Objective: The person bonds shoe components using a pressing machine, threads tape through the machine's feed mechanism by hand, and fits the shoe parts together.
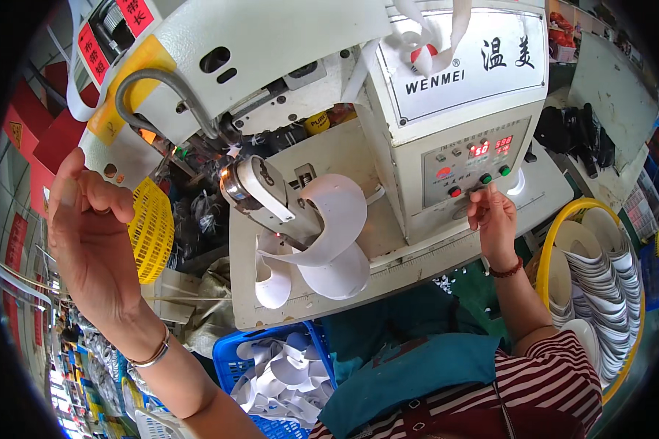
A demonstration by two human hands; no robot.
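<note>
My left hand [95, 227] is raised beside the machine head at the left, fingers loosely bent and apart, with nothing in it. At the control panel [467, 162] on the white machine [388, 139], my right hand [494, 223] has its index finger stretched up just below a green button [486, 178]; whether it touches is unclear. The other fingers curl inward, holding nothing visible. Curved white pieces [344, 219] of sheet material hang around the machine's projecting arm [271, 192], between my hands. Another curled white piece [273, 282] hangs at the table's front edge.
Below the machine table [315, 298] stands a blue basket [223, 358] heaped with white cut pieces. A yellow-rimmed basket [545, 252] at right holds stacked curved white pieces. A yellow perforated basket [151, 230] is behind my left hand. A grey bent tube [143, 77] runs along the machine head.
</note>
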